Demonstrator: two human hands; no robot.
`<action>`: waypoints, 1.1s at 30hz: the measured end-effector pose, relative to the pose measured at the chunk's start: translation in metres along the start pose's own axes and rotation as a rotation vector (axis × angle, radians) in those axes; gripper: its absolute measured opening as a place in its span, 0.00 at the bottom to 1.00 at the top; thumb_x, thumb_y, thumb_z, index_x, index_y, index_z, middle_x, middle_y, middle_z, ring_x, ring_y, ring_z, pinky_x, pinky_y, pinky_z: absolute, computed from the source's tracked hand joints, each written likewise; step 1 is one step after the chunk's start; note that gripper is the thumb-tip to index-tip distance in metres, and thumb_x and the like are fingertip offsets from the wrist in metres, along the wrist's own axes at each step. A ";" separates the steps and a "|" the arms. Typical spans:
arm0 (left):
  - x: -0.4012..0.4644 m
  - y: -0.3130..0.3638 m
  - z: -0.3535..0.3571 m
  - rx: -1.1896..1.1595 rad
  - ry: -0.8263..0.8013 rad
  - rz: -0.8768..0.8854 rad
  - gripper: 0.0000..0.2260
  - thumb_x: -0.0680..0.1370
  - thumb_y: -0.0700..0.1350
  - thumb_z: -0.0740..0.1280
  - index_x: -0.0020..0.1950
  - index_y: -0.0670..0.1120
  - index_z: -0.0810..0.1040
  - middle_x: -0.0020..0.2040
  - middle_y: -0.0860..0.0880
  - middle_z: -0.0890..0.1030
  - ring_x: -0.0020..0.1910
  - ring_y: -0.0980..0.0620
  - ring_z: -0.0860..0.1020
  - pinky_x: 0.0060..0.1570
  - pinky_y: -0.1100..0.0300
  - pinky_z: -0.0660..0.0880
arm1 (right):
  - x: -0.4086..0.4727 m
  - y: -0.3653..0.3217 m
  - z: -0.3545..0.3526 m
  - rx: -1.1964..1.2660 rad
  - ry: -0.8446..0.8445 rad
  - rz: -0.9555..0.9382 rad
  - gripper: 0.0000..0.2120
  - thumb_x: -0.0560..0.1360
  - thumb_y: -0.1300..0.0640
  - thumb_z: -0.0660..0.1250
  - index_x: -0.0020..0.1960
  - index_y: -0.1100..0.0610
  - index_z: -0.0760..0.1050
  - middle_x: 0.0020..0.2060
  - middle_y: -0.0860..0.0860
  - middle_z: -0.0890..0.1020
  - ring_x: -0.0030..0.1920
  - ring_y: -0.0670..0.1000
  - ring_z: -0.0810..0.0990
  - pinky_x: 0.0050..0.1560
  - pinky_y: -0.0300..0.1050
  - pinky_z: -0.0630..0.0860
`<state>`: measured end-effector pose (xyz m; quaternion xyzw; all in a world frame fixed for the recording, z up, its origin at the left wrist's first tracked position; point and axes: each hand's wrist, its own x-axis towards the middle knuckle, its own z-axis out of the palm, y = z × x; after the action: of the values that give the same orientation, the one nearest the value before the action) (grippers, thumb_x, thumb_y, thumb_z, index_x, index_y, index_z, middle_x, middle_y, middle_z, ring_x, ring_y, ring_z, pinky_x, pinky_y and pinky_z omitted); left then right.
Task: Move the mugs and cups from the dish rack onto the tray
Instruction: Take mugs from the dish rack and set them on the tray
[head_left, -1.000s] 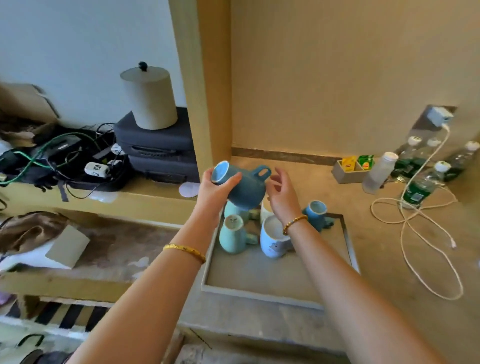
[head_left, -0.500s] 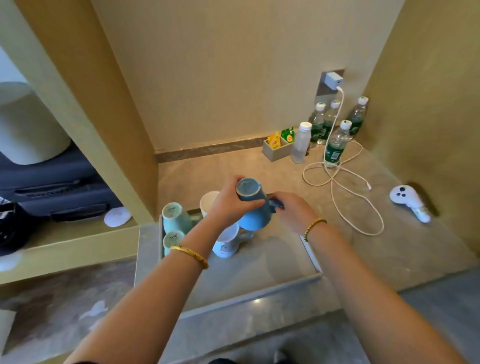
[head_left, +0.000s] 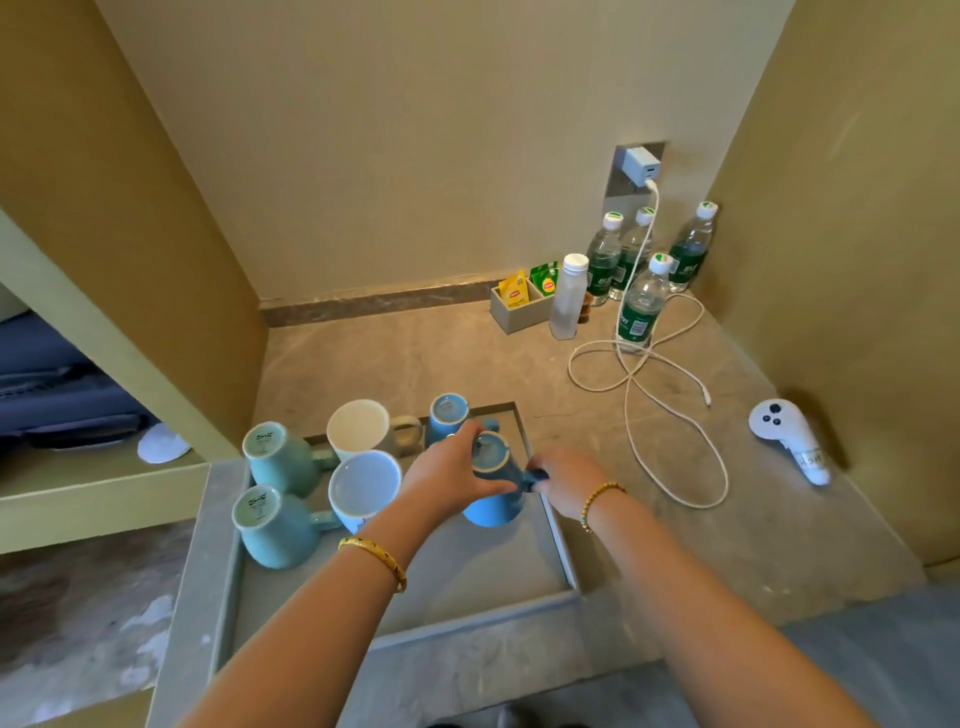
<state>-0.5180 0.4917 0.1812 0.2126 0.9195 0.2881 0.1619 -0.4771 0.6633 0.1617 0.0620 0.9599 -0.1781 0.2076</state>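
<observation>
Head view: a blue mug (head_left: 493, 488) is held upside down over the right side of a grey tray (head_left: 467, 613), bottom up. It cannot be told if it is touching the tray floor. The mug's body is gripped by the left hand (head_left: 452, 478), with fingers curled round it. The dark handle is pinched by the right hand (head_left: 563, 480). Five more mugs are seen in the tray: two green mugs (head_left: 275, 493) upside down at the left edge, a cream mug (head_left: 361, 428) and a white mug (head_left: 363, 488) in the middle, and another blue mug (head_left: 448, 415) at the far edge. The tray is set at the front left of the bench (head_left: 675, 545). Water bottles (head_left: 641, 306) and a white cable (head_left: 654, 395) are kept at the far right corner.
</observation>
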 end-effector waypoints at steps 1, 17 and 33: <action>0.001 0.000 0.004 0.025 0.003 -0.017 0.28 0.65 0.60 0.74 0.57 0.53 0.65 0.48 0.54 0.77 0.45 0.53 0.77 0.40 0.61 0.71 | 0.005 0.003 0.005 -0.011 -0.003 -0.006 0.11 0.77 0.54 0.63 0.56 0.57 0.76 0.52 0.57 0.81 0.53 0.58 0.78 0.51 0.45 0.72; 0.012 -0.022 0.026 0.218 0.036 -0.138 0.29 0.66 0.60 0.73 0.58 0.50 0.65 0.55 0.49 0.79 0.51 0.48 0.78 0.44 0.55 0.76 | 0.051 0.004 0.019 -0.445 -0.109 -0.192 0.13 0.79 0.49 0.56 0.59 0.51 0.73 0.56 0.54 0.80 0.63 0.55 0.72 0.72 0.56 0.52; 0.011 -0.024 0.021 0.254 -0.088 -0.126 0.28 0.69 0.57 0.72 0.61 0.49 0.63 0.57 0.46 0.77 0.52 0.46 0.77 0.49 0.54 0.77 | 0.043 0.001 0.022 -0.278 -0.073 -0.197 0.12 0.79 0.53 0.56 0.59 0.52 0.74 0.54 0.53 0.81 0.61 0.56 0.75 0.72 0.54 0.53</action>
<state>-0.5254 0.4888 0.1491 0.1854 0.9522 0.1493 0.1916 -0.5075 0.6583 0.1243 -0.0679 0.9685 -0.0653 0.2304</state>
